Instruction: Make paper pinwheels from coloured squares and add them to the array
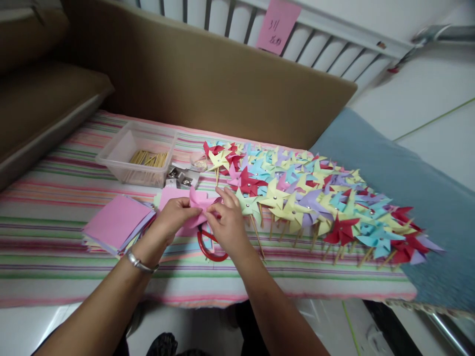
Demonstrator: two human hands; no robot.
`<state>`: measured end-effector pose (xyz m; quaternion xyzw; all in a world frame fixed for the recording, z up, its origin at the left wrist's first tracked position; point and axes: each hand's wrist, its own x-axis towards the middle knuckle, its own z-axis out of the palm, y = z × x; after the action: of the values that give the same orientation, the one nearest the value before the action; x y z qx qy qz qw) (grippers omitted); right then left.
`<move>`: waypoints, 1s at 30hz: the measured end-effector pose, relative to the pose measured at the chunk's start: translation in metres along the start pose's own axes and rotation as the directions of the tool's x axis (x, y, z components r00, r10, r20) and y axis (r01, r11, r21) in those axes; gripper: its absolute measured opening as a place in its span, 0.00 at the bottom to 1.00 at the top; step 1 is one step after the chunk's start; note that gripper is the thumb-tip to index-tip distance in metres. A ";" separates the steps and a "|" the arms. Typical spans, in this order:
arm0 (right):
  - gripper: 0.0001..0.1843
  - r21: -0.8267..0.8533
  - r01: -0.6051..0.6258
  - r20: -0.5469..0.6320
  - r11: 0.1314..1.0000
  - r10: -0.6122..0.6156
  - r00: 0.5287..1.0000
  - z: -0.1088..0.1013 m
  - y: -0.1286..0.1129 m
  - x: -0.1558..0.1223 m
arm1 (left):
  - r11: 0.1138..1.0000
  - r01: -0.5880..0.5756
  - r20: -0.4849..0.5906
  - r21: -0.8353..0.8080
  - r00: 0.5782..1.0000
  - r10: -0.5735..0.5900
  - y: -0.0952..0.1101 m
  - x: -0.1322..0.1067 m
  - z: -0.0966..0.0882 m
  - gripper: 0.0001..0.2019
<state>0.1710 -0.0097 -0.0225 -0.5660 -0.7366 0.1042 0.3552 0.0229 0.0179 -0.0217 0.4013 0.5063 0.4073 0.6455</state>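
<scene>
A pink paper square (198, 201), partly folded, is held between both hands above the striped cloth (55, 232). My left hand (174, 217), with a silver bracelet on the wrist, pinches its left side. My right hand (228, 222) pinches its right side, fingers closed on the paper. Red-handled scissors (210, 247) lie on the cloth just under my right hand. A stack of pink and pastel paper squares (117, 222) lies to the left of my left hand.
A large spread of finished paper pinwheels (315, 198) on wooden sticks covers the right of the cloth. A clear plastic box (122, 153) holds wooden sticks (148, 159). Small metal pieces (180, 178) lie beside it. A tan padded board (222, 84) stands behind.
</scene>
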 end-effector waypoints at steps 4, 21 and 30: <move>0.05 -0.002 -0.022 0.004 1.000 0.022 1.000 0.001 0.001 0.000 | 1.000 0.010 -0.003 0.009 1.000 -0.010 0.001 -0.001 0.000 0.12; 0.19 0.022 -0.066 -0.027 0.998 0.067 0.997 -0.013 -0.008 0.004 | 0.963 -0.026 0.002 0.268 1.000 0.027 0.000 0.002 -0.011 0.07; 0.28 0.082 -0.203 0.353 0.976 0.162 0.921 -0.021 -0.011 0.000 | 0.948 -0.087 0.288 0.307 0.958 -0.005 -0.004 -0.005 -0.003 0.05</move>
<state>0.1761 -0.0182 -0.0014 -0.5835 -0.7238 0.2774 0.2423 0.0200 0.0119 -0.0236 0.5645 0.4582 0.2726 0.6301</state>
